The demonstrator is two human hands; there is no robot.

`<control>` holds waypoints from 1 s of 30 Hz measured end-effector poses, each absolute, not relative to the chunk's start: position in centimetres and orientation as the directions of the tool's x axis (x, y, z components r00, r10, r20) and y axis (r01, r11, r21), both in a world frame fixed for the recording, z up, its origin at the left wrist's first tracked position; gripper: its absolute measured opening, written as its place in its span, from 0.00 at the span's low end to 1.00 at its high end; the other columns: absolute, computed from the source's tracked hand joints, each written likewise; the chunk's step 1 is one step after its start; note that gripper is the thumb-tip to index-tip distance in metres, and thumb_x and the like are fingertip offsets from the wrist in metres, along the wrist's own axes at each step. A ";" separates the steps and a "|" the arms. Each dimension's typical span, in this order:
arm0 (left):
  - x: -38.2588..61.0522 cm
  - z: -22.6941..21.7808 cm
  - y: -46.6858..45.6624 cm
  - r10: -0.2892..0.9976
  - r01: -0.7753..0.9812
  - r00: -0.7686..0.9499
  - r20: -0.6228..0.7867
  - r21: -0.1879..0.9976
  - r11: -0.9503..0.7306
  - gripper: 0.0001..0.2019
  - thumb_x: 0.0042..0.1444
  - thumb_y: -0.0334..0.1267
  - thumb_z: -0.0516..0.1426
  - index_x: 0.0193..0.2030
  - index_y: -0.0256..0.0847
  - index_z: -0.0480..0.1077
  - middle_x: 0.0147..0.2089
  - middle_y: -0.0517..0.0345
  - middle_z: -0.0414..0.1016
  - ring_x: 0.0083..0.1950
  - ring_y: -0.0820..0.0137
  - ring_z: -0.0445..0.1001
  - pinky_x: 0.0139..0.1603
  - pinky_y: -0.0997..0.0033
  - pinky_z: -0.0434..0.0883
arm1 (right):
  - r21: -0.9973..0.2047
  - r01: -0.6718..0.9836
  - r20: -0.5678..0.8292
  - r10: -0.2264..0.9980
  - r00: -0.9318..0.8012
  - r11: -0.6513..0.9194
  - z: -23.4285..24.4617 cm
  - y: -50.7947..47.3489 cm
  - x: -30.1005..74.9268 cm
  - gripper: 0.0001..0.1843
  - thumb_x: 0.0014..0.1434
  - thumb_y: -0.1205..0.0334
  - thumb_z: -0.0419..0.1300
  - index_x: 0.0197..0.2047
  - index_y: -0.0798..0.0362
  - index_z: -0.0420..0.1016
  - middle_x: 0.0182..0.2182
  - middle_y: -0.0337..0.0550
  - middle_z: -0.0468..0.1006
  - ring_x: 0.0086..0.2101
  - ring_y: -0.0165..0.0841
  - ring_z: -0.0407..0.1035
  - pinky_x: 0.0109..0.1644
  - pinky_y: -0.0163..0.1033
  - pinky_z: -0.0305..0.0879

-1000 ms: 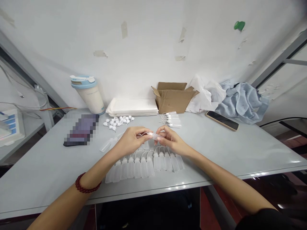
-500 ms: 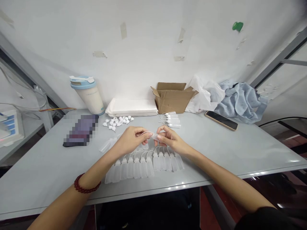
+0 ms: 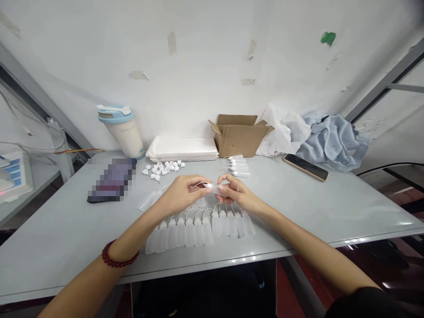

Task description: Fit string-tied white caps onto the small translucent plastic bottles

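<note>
Over the middle of the table, my left hand (image 3: 185, 191) pinches a white cap (image 3: 209, 186) between thumb and fingertips. A thin pale tube or cord curves over those fingers. My right hand (image 3: 236, 191) is closed on a small translucent bottle (image 3: 215, 189), partly hidden by the fingers, its neck end against the cap. Below both hands lies a row of similar flat bottles (image 3: 188, 232) with looped cords at their tops. More bottles (image 3: 148, 202) lie partly behind my left hand. Loose white caps (image 3: 165, 168) form a pile farther back.
Several capped bottles (image 3: 239, 167) lie before a cardboard box (image 3: 243, 139). A white stack (image 3: 185, 148) and a tumbler (image 3: 122, 132) stand along the wall. Phones (image 3: 306, 167) flank the work area, the left one pixelated. Crumpled plastic (image 3: 281, 128) and blue cloth (image 3: 334, 141) are at back right.
The white cap now shows more plainly between my left fingertips. My right fingers have shifted slightly to the right along the bottle, exposing more of it. The things on the table stay put.
</note>
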State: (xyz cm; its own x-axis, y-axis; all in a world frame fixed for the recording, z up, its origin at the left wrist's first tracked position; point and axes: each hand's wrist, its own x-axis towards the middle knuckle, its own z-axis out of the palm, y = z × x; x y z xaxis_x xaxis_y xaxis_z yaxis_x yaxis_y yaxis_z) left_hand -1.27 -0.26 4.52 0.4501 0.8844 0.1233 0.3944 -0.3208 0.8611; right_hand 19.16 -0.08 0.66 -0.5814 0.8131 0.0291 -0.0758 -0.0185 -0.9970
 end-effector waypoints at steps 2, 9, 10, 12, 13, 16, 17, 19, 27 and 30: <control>-1.2 4.6 -0.2 0.896 0.409 0.439 0.059 0.875 -0.258 0.13 0.55 0.46 0.57 0.40 0.40 0.76 0.39 0.54 0.79 0.40 0.65 0.77 0.41 0.68 0.73 | -0.997 -0.075 0.030 0.815 -0.579 -0.016 0.8 -0.1 19.1 0.17 0.60 0.47 0.56 0.40 0.49 0.55 0.23 0.31 0.69 0.19 0.23 0.51 0.25 0.33 0.43; -1.2 4.6 -0.4 0.886 0.421 0.464 0.016 0.876 -0.236 0.13 0.56 0.47 0.55 0.34 0.39 0.75 0.28 0.57 0.77 0.32 0.67 0.76 0.35 0.70 0.73 | -0.998 -0.060 0.009 0.816 -0.578 -0.031 1.0 -0.4 19.1 0.18 0.59 0.46 0.57 0.39 0.49 0.56 0.22 0.31 0.68 0.19 0.23 0.52 0.24 0.32 0.42; -1.2 4.6 -0.4 0.882 0.410 0.470 0.022 0.880 -0.240 0.13 0.56 0.46 0.56 0.35 0.39 0.75 0.29 0.57 0.77 0.32 0.66 0.76 0.35 0.69 0.73 | -0.998 -0.058 0.004 0.818 -0.576 -0.035 1.0 -0.3 19.2 0.18 0.59 0.45 0.57 0.39 0.49 0.57 0.22 0.31 0.68 0.19 0.23 0.52 0.24 0.32 0.42; -1.2 4.5 -0.4 0.878 0.393 0.476 0.048 0.881 -0.262 0.12 0.56 0.45 0.56 0.38 0.39 0.74 0.33 0.56 0.78 0.35 0.66 0.76 0.37 0.69 0.73 | -0.997 -0.056 -0.006 0.821 -0.571 -0.045 1.0 -0.3 19.2 0.18 0.59 0.45 0.57 0.38 0.49 0.57 0.21 0.31 0.68 0.19 0.23 0.53 0.24 0.32 0.43; -1.2 4.5 -0.4 0.875 0.389 0.478 0.072 0.876 -0.284 0.11 0.55 0.44 0.56 0.38 0.40 0.74 0.35 0.55 0.79 0.37 0.66 0.76 0.39 0.69 0.72 | -0.997 -0.054 -0.011 0.822 -0.569 -0.051 1.0 -0.3 19.3 0.18 0.59 0.45 0.57 0.38 0.49 0.57 0.21 0.31 0.68 0.18 0.23 0.53 0.23 0.32 0.43; -1.1 4.4 -0.4 0.870 0.387 0.476 0.127 0.858 -0.337 0.11 0.56 0.44 0.57 0.39 0.40 0.75 0.41 0.54 0.79 0.40 0.65 0.76 0.41 0.70 0.71 | -0.997 -0.055 -0.011 0.823 -0.567 -0.051 0.9 -0.2 19.3 0.18 0.59 0.45 0.57 0.37 0.49 0.57 0.21 0.31 0.67 0.18 0.23 0.52 0.23 0.32 0.43; -1.1 4.3 -0.4 0.874 0.390 0.472 0.120 0.860 -0.329 0.12 0.56 0.44 0.56 0.39 0.41 0.75 0.41 0.55 0.79 0.40 0.65 0.76 0.40 0.70 0.71 | -0.997 -0.057 -0.006 0.823 -0.568 -0.047 0.9 -0.2 19.3 0.18 0.60 0.45 0.56 0.37 0.49 0.57 0.21 0.31 0.67 0.18 0.23 0.52 0.23 0.32 0.43; -1.1 4.3 -0.3 0.884 0.406 0.463 0.071 0.869 -0.282 0.13 0.57 0.47 0.56 0.39 0.40 0.75 0.36 0.55 0.79 0.37 0.66 0.76 0.38 0.70 0.72 | -0.997 -0.060 0.003 0.822 -0.569 -0.038 0.9 -0.2 19.3 0.17 0.60 0.45 0.56 0.37 0.49 0.57 0.21 0.30 0.67 0.18 0.23 0.52 0.23 0.32 0.43; -1.1 4.3 -0.2 0.908 0.377 0.417 -0.030 0.915 -0.143 0.15 0.56 0.47 0.57 0.27 0.37 0.72 0.24 0.58 0.74 0.27 0.70 0.74 0.32 0.72 0.71 | -0.995 -0.019 0.093 0.839 -0.536 0.098 0.9 -0.3 19.1 0.16 0.61 0.46 0.56 0.41 0.49 0.59 0.24 0.33 0.69 0.21 0.25 0.55 0.25 0.33 0.50; -1.1 4.5 0.0 0.921 0.348 0.387 -0.045 0.932 -0.101 0.15 0.55 0.47 0.58 0.26 0.37 0.71 0.23 0.57 0.74 0.26 0.70 0.74 0.33 0.71 0.72 | -0.953 0.128 0.197 0.882 -0.428 0.275 0.8 -0.1 19.3 0.15 0.58 0.52 0.61 0.43 0.50 0.65 0.26 0.35 0.67 0.24 0.27 0.58 0.28 0.34 0.54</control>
